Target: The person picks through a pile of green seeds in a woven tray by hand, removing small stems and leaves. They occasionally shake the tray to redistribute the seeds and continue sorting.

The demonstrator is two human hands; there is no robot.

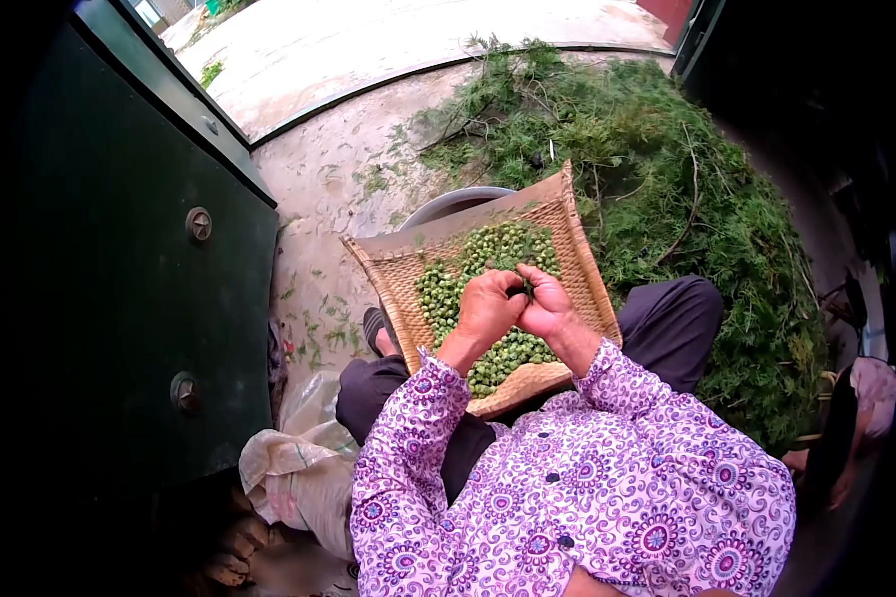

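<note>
A square woven wicker tray (585, 244) rests across my lap with a pile of small round green cones (453, 289) in it. Over the pile, my left hand (488, 310) and my right hand (548, 306) meet, fingers closed in a pinch. Between the fingertips shows a small dark green sprig (524, 290), mostly hidden by the fingers. Both hands seem to touch it. Some cones lie under my hands, out of sight.
A large heap of cut evergreen branches (667, 179) lies ahead and right. Behind the tray shows a basin rim (458, 199). Left are a dark green metal door (149, 289) and a woven plastic sack (299, 463). Green scraps litter the concrete floor (319, 199).
</note>
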